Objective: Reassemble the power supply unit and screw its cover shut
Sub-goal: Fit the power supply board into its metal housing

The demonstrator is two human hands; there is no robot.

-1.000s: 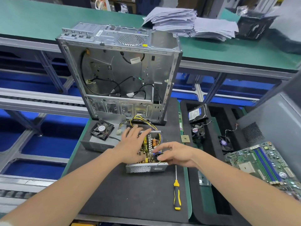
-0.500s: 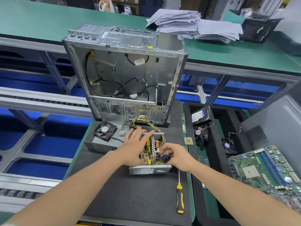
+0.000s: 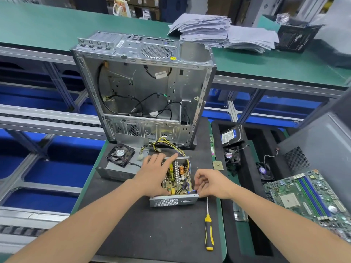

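The open power supply unit lies on the black mat with its circuit board exposed and yellow-black cables trailing from its far end. My left hand rests flat on its left side, fingers straight. My right hand is at the near right corner, fingers curled, pinching a small black connector with blue wires. The grey cover, with a black fan on it, lies to the left. A yellow-black screwdriver lies on the mat to the right of the unit.
An empty computer case stands open behind the unit. At the right, a black foam tray holds a hard drive and small fans. A CPU chip, a memory stick and a motherboard lie nearby.
My right hand has drawn the connector from over the board toward the near right corner of the housing. My left hand stays flat on the unit.
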